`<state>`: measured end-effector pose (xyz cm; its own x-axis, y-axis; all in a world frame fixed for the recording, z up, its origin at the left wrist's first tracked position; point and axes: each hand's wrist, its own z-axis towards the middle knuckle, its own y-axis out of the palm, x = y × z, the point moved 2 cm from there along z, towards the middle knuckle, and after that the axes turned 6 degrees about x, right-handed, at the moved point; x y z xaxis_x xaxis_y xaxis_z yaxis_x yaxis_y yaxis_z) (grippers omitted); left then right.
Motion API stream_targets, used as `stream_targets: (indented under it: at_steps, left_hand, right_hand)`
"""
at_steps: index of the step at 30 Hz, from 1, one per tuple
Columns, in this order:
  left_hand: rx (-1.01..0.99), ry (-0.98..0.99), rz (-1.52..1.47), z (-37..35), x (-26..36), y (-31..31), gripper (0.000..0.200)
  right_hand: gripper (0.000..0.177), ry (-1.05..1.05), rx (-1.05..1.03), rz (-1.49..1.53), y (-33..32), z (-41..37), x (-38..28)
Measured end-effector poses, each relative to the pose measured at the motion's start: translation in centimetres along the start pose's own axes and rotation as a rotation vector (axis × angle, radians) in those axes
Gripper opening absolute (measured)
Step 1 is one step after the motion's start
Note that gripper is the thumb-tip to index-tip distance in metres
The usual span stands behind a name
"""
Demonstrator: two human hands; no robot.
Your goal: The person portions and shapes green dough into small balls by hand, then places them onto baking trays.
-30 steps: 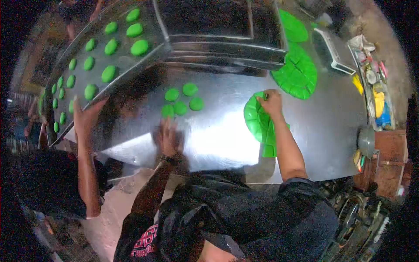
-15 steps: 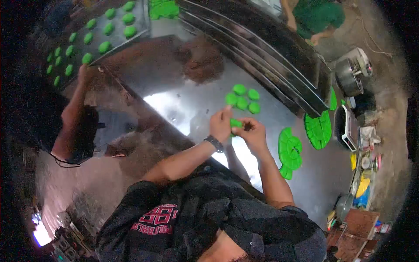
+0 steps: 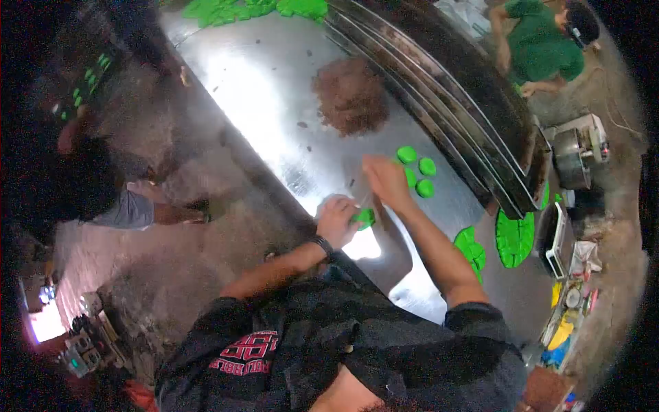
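Observation:
My left hand (image 3: 336,221), with a dark band at the wrist, is closed around a piece of green dough (image 3: 366,218) above the metal table's near edge. Just beyond it, my right hand (image 3: 386,182) reaches forward over the tabletop. Its fingers are blurred, so whether they hold anything does not show. Beside that hand lie several green dough discs (image 3: 427,166), one partly covered by it. Farther along the table is a heap of brown crumbly filling (image 3: 350,96).
Stacked dark trays (image 3: 453,103) line the table's far side. Larger green dough slabs (image 3: 515,237) lie at right, more green dough (image 3: 240,9) at the far end. At left, a co-worker (image 3: 75,165) is beside a tray of green pieces; another person (image 3: 546,44) is beyond the trays.
My hands have come apart: the left keeps the green dough, the right has moved forward toward the brown heap. The co-worker and the tray of green pieces have shifted away, uncovering the heap.

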<state>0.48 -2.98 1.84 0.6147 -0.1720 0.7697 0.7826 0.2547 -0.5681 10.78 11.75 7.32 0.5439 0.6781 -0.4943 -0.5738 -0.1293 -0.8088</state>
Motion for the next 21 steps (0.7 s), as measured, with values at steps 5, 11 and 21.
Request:
stream_targets:
  at_steps: [5,11,21]
  left_hand:
    - [0.162,-0.472,-0.858,-1.9,1.1,-0.4,0.02]
    - [0.347,-0.821,-1.22,2.2,3.6,-9.3,0.026]
    - [0.387,-0.764,-1.137,7.1,-2.7,-6.8,0.033]
  right_hand:
    - [0.018,-0.357,0.506,-0.158,7.6,9.7,2.8]
    - [0.016,-0.091,-0.045,-0.309,8.9,10.5,3.0]
    - [0.027,0.246,-0.215,0.454,0.8,7.1,2.6]
